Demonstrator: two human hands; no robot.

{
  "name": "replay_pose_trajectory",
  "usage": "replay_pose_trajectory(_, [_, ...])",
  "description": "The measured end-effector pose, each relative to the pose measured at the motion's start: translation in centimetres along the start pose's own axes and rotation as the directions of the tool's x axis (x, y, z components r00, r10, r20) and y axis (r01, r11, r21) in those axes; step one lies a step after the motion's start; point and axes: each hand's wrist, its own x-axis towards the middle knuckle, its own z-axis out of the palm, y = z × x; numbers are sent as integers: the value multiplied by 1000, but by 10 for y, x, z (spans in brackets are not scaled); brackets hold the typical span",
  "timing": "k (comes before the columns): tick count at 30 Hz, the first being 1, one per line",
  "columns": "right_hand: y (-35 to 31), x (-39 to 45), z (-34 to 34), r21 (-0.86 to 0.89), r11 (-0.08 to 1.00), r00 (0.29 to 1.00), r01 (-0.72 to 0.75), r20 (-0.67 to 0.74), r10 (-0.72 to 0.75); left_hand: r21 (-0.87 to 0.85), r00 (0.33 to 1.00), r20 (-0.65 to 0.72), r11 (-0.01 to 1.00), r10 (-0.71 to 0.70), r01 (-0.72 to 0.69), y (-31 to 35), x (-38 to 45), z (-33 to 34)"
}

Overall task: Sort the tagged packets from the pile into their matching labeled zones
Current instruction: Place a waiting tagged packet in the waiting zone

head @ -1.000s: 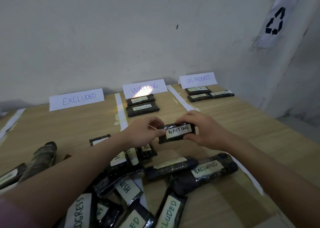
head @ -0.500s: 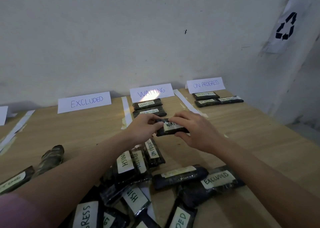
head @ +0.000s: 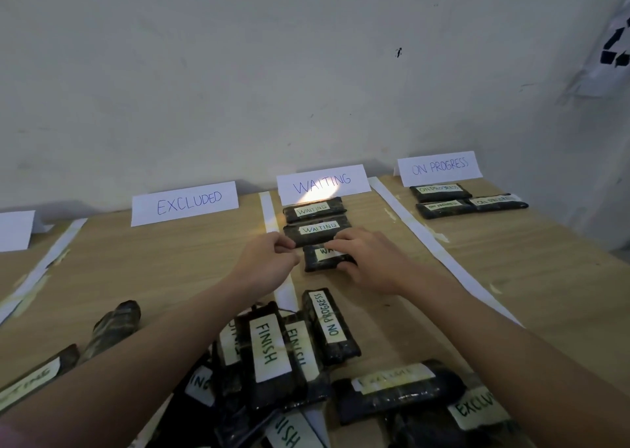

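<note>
- WAITING packet point(head: 322, 259): dark, flat, with a pale tag of which only "WA" shows. It lies in the WAITING zone of the worktop point(head: 531, 256), just in front of two packets already placed there.
- Right hand point(head: 370, 260): lies over the right half of this packet, fingers curled over its far edge and thumb at its near edge, holding it.
- Left hand point(head: 267, 265): at the packet's left end, fingers curled in with the tips pinched together; cannot tell whether they touch the packet or hold anything.
- Placed WAITING packets point(head: 315, 221): two, one behind the other, tags facing up, close to the back edge under the standing WAITING card point(head: 322, 181).
- Paper strips point(head: 429, 246) run from the back edge toward the front and divide the zones.
- EXCLUDED card point(head: 185, 202): stands at the back edge, left of the WAITING card. No packets show in front of it.
- ON PROGRESS card point(head: 439, 168): toward the back right corner, with three tagged packets point(head: 460, 202) in front of it.
- A further white card point(head: 15, 231) is cut off at the far left of the back edge; its writing is not visible.
- Pile point(head: 289, 362): along the front edge between the forearms, packets overlapping at mixed angles. Tags legible: FINISH, ON PROGRESS, EXCLUDED in part.
- Two loose packets point(head: 112, 328) lie left of the pile, near the front left.
- Recycling-symbol sheet point(head: 610, 45): on the wall at the right, partly cut off.
</note>
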Motion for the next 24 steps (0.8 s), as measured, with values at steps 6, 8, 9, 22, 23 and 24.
replay_pose_trajectory(6, [-5,10,8,-62,998,997,19,74,-14,0,1000,2,1000,-3,3,-5,0,-3])
replay_pose_trajectory(8, [-5,8,8,-57,998,997,24,81,-19,1,1000,20,1000,1,-1,-5,-3,-3])
replay_pose_trajectory(9, [-6,6,8,-40,999,998,21,56,-19,10,999,34,1000,12,-13,-5,-5,-2])
replay_pose_trajectory(22, [-58,-41,-19,424,823,924,-378,231,305,138,983,94,975,160,-172,1,-39,-10])
replay_pose_trajectory(23, [-61,-43,-22,489,760,904,-427,260,340,129,982,92,976,166,-177,3,-41,-12])
replay_pose_trajectory(24, [-63,-46,-25,551,690,883,-469,290,368,119,981,92,977,168,-178,5,-44,-13])
